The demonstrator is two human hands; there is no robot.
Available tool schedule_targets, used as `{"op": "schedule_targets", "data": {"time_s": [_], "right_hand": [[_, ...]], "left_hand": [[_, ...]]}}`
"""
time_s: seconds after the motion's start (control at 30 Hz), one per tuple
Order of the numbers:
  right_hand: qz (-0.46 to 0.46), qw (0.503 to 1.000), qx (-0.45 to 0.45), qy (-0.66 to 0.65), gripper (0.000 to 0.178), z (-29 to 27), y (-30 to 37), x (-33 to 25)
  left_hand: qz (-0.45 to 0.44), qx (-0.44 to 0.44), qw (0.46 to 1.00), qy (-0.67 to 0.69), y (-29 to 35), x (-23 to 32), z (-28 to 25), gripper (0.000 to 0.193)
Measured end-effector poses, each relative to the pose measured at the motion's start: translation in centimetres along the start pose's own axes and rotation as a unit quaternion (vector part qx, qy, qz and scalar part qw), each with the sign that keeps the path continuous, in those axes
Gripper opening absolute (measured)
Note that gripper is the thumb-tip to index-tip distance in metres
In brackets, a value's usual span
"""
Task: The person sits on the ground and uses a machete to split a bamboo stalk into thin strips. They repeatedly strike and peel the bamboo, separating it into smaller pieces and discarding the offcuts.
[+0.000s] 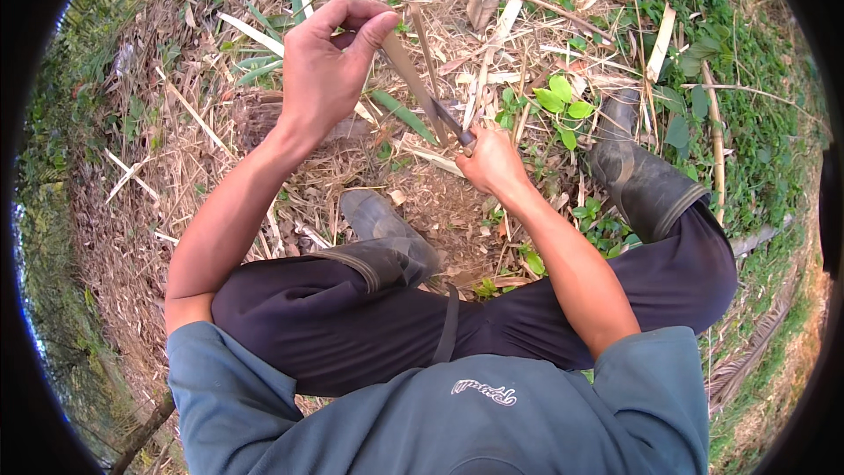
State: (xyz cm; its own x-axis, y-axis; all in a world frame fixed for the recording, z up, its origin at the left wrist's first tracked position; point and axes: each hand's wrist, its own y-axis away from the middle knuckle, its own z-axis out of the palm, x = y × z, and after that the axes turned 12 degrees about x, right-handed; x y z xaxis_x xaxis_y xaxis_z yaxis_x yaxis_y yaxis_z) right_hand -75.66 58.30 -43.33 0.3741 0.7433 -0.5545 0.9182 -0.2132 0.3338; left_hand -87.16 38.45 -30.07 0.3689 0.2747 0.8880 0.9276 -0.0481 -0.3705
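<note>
My left hand (pixel 325 70) is raised in front of me, its thumb and fingers pinching the upper end of a thin tan bamboo strip (pixel 406 70). The strip slants down to the right toward my right hand (pixel 491 163). My right hand is closed around the handle of a knife (pixel 450 121), whose dark blade lies against the strip's lower part. I squat with dark trousers and dark rubber boots: the left boot (pixel 382 242) sits below my hands, the right boot (pixel 637 176) off to the right.
The ground is covered with dry leaves, straw and pale split bamboo pieces (pixel 251 32). Green leafy plants (pixel 563 101) grow by my right hand and along the right side. A bamboo stalk (pixel 716 136) lies at the right.
</note>
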Motion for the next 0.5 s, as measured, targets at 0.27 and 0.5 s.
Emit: {"op": "schedule_targets", "data": {"time_s": [0.27,0.5], "right_hand": [[0.016,1.0,-0.008,0.005,0.027,-1.0,0.2,0.7],[-0.051,0.997,0.04,0.038,0.022,-7.2,1.3,-5.3]], "left_hand": [[0.048,-0.021,0.999,0.001,1.0,1.7,1.4,0.018],[0.075,0.395,0.906,0.134,-1.7,12.1,3.6,0.028]]}}
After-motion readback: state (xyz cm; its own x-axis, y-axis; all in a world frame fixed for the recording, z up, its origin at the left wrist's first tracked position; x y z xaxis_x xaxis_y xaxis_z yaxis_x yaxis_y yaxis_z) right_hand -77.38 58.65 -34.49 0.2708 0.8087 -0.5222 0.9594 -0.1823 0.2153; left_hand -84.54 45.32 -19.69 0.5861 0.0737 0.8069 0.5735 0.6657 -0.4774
